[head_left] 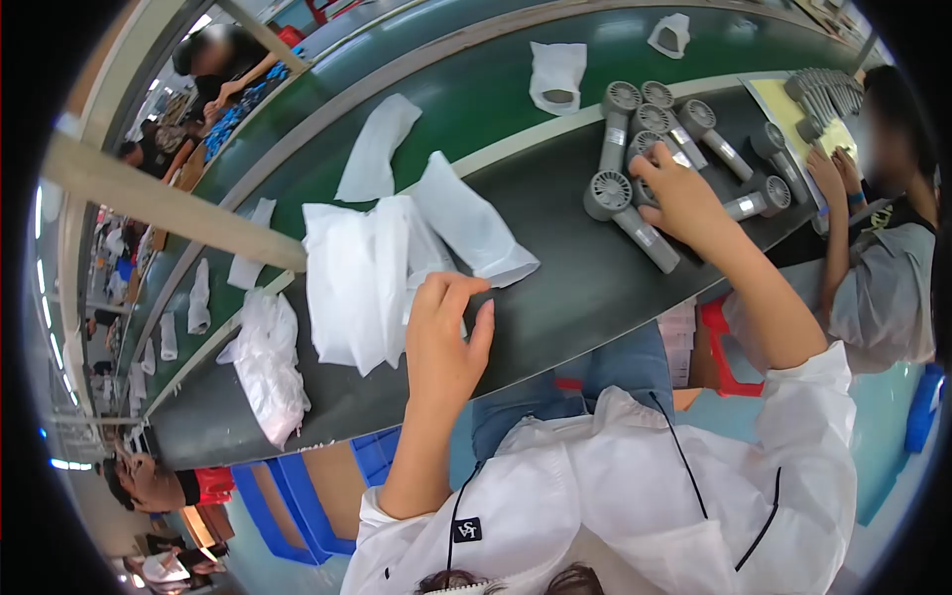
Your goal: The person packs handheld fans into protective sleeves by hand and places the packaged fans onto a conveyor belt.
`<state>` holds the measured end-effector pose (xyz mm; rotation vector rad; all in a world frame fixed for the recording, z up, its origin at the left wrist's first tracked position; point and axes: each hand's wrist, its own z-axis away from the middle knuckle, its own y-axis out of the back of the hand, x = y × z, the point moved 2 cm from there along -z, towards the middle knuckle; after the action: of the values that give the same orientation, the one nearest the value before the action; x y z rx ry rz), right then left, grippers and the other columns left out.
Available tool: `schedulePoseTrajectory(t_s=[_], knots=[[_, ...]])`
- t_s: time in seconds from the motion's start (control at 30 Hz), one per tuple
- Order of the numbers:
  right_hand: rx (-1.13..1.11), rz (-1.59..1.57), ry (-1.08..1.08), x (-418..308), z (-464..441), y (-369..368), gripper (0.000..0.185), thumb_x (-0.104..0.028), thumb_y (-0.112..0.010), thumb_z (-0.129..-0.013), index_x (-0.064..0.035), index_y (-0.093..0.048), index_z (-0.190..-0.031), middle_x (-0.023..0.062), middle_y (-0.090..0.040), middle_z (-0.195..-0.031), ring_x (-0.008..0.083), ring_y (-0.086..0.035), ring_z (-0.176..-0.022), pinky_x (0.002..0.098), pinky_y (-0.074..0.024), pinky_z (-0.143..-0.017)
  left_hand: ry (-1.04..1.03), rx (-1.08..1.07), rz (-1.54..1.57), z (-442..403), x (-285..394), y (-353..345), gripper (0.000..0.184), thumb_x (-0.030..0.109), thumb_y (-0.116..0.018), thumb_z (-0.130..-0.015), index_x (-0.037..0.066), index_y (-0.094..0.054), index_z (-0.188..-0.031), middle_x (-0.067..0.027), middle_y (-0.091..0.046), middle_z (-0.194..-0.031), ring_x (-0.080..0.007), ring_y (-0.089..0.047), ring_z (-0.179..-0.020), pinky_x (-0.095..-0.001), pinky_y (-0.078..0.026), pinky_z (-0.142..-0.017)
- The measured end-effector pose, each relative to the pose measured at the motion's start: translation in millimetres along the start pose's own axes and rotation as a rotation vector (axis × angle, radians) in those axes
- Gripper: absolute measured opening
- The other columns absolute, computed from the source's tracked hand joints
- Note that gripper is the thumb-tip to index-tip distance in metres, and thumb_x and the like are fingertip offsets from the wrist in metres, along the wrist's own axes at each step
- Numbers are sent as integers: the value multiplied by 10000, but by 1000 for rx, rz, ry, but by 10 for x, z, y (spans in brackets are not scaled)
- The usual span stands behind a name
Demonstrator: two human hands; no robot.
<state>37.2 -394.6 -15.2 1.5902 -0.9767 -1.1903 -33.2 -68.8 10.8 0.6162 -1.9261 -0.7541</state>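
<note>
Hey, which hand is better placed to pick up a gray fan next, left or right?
Probably the right hand: it is right among the gray fans. The left hand is farther away, beside the white pouches.

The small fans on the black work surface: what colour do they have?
The small fans are grey; the head view shows this best.

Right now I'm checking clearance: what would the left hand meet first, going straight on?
The left hand would likely meet the white pouches; depth is unclear, so they may already touch.
</note>
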Motion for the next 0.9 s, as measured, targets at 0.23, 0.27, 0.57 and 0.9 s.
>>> schedulePoseTrajectory(t_s=[0.23, 0.27, 0.57, 0.9], knots=[[216, -239, 47, 58, 206, 659, 492, -74, -694, -760, -71, -500, -1212, 115, -516, -1189, 278, -549, -1090, 350, -435, -947, 180, 326, -152, 31, -340, 380, 335, 50, -746, -764, 22, -572, -1049, -132, -589, -989, -305, -594, -887, -405, -489, -708], [232, -339, 1, 41, 286, 825, 542, -65, -661, -786, -84, -489, -1300, 78, -519, -1193, 230, -534, -1095, 334, -420, -957, 112, 337, -220, -42, -337, 378, 336, 57, -750, -764, 26, -567, -1044, -132, -593, -955, -307, -593, -854, -409, -486, -690], [202, -1165, -8, -533, 840, 940, 754, -445, -724, -766, 4, -520, -1336, 111, -637, -1153, 185, -626, -1042, 297, -516, -870, 361, 292, 381, -654, -470, 735, 107, 124, -603, -941, 37, -543, -931, -43, -634, -778, -135, -546, -560, -266, -427, -510], [919, -1330, 39, -1149, 914, 132, 1026, -500, -799, -754, 18, -291, -1478, 191, -457, -1413, 279, -508, -1274, 391, -419, -1054, 480, 547, 1365, -595, -277, 325, 275, 91, -482, -1010, 12, -485, -1274, -72, -635, -1069, -93, -643, -798, -183, -515, -547]])
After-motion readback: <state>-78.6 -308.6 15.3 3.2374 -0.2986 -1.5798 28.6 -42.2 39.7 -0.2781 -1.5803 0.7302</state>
